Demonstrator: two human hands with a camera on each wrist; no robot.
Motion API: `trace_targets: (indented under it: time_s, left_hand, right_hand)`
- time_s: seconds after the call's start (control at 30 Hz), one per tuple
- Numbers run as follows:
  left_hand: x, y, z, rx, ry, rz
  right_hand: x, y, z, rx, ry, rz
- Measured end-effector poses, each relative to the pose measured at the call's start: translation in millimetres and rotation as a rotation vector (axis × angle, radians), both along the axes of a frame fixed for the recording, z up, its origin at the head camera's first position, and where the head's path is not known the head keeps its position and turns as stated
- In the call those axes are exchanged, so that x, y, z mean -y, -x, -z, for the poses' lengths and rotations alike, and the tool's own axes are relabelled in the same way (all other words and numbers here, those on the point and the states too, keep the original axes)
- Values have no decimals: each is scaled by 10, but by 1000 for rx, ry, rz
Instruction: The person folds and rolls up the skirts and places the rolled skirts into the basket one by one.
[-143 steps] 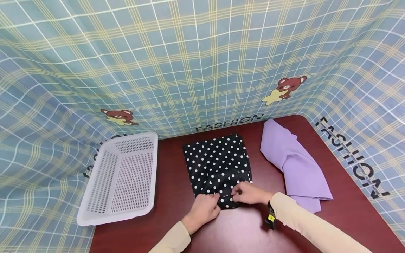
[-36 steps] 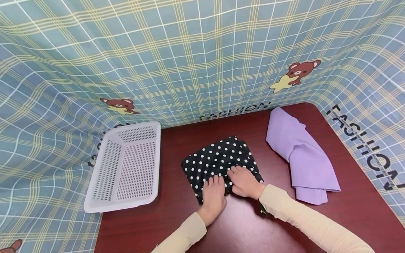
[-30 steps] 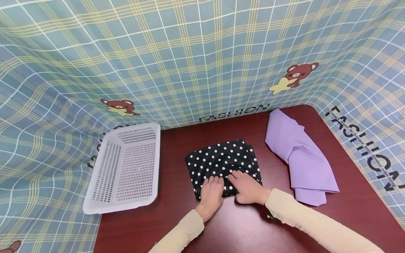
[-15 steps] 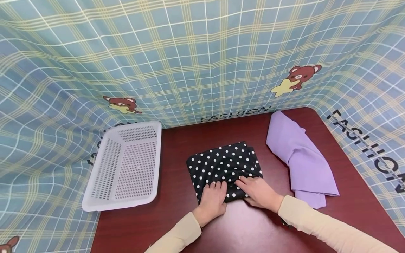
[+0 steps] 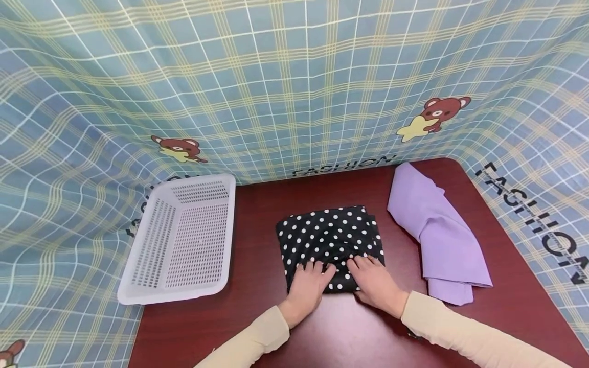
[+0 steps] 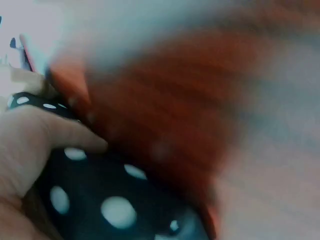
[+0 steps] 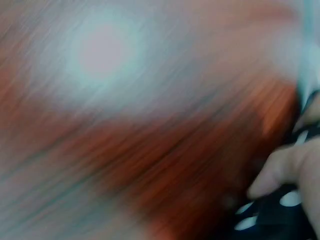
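Observation:
A black cloth with white polka dots [image 5: 329,232] lies folded on the dark red table, roughly rectangular with wrinkles near its front edge. My left hand [image 5: 306,286] rests on its front left part, fingers spread over the fabric. My right hand [image 5: 375,281] presses on the front right part, fingers pointing forward and inward. In the left wrist view, the left thumb [image 6: 75,132] lies across the dotted fabric [image 6: 120,210]. In the right wrist view, the right thumb [image 7: 280,172] touches the cloth's edge; the other fingers are mostly out of sight there.
A white perforated plastic basket [image 5: 230,230] stands at the left side of the table [image 5: 257,220]. A folded lilac cloth [image 5: 437,230] lies to the right. Behind and around the table hangs a blue checked curtain [image 5: 294,102] with printed bears.
The dotted cloth has been folded to a shorter shape since the earliest frame. In the last second it has shifted slightly right and straightened, with both hands staying on its front part.

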State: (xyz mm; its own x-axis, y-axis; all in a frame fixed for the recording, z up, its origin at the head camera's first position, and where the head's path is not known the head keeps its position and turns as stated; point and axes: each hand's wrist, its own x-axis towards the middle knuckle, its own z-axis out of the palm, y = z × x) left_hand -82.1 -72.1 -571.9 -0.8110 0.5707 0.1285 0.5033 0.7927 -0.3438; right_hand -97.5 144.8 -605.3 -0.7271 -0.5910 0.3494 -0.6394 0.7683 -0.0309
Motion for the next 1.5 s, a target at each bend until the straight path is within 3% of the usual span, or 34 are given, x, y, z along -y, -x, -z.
trace_targets:
  time_s: [0.13, 0.33, 0.4, 0.47, 0.57, 0.63, 0.8, 0.87, 0.97, 1.1, 1.2, 1.3, 1.5]
  left_hand:
    - [-32, 26, -23, 40, -30, -33]
    - [-73, 41, 70, 74, -210, -48]
    - [-89, 72, 104, 81, -245, -43]
    - [-101, 110, 128, 115, -259, -38]
    - [-107, 183, 133, 199, -272, -50]
    - [-100, 239, 106, 267, -269, -69]
    - [-80, 352, -23, 479, -272, -124]
    - [-89, 354, -49, 523, -286, -150]
    - [-135, 267, -20, 442, -278, -186]
    - [-209, 4, 107, 177, -166, -172]
    - [-226, -118, 182, 46, -60, -157]
    - [-210, -62, 195, 32, -25, -152]
    - [-202, 135, 125, 158, -66, -119]
  right_hand:
    - [51, -11, -78, 1, -49, 72]
    - [5, 96, -177, 172, -28, 46]
    - [-20, 83, -209, 158, -37, 45]
    - [-37, 28, -232, 85, -54, 49]
    - [-31, -79, -228, -62, -79, 68]
    - [-14, -115, -190, -95, -63, 72]
    - [3, -47, -56, 22, 43, 69]
    - [-3, 14, -12, 62, 76, 62]
    - [-1, 111, 27, 91, 101, 50]
    - [51, 228, 35, 169, 128, 53]
    - [108, 303, -5, 274, 133, 65]
    - [139, 365, -79, 338, 117, 68]
    - [67, 364, -118, 355, 101, 63]
